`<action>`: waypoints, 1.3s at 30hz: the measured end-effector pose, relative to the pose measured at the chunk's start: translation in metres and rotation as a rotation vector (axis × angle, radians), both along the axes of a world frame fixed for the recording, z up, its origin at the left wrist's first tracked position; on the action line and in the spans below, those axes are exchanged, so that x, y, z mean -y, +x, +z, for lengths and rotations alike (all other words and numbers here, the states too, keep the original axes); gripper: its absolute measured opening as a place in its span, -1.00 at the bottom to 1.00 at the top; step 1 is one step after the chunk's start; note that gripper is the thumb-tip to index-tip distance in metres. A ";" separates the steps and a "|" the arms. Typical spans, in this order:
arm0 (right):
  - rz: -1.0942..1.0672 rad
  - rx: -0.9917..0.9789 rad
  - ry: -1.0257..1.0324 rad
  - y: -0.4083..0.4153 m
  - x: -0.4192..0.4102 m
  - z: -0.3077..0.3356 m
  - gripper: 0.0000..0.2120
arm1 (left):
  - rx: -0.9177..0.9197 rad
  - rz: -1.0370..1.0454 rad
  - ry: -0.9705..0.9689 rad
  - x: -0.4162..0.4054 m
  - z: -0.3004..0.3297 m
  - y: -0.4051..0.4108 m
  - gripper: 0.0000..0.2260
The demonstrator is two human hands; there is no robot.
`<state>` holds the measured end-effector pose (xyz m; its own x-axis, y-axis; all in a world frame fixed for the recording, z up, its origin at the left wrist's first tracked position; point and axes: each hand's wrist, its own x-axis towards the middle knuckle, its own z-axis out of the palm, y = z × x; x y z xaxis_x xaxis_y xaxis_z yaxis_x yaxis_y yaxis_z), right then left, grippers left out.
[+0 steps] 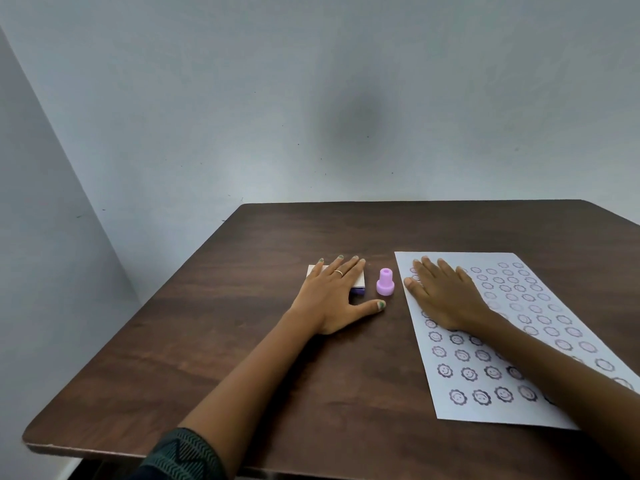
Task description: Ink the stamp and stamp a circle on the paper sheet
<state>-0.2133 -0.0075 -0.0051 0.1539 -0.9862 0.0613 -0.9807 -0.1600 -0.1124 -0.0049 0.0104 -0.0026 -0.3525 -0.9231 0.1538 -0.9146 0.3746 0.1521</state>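
A small purple stamp (385,282) stands upright on the dark wooden table (242,341), between my two hands and touching neither. My left hand (332,296) lies flat, fingers spread, over a white-lidded ink pad (360,281) whose purple base shows at its near right corner. My right hand (443,296) rests flat on the upper left part of the white paper sheet (519,407), which is covered with several rows of round smiley-flower stamp prints. Neither hand holds anything.
The table's left edge runs diagonally toward a pale wall; the back edge meets the wall behind. The paper sheet reaches close to the right border of the view. Bare wood lies in front of my left forearm.
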 end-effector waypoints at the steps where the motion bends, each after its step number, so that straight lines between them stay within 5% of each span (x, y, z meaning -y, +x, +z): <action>1: -0.002 -0.006 0.002 0.000 0.001 0.000 -0.44 | -0.005 -0.001 -0.003 0.000 -0.001 0.000 -0.23; 11: 0.006 -0.005 0.001 -0.001 -0.001 -0.003 -0.43 | -0.030 -0.014 -0.009 0.002 -0.003 0.003 -0.23; 17: 0.196 0.407 -0.517 0.008 -0.018 0.012 -0.55 | -0.086 -0.022 -0.039 0.000 -0.004 0.003 -0.23; 23: 0.446 0.489 -0.380 0.023 -0.026 0.006 -0.75 | -0.115 -0.033 -0.058 -0.004 -0.005 0.004 -0.23; 39: 0.380 0.472 -0.360 0.036 0.013 0.019 -0.81 | -0.086 0.009 -0.009 0.004 -0.004 0.004 -0.22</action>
<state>-0.1773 -0.0206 0.0139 0.3607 -0.7752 0.5187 -0.7090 -0.5892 -0.3875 -0.0006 0.0067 -0.0062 -0.3293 -0.9246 0.1914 -0.9017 0.3680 0.2268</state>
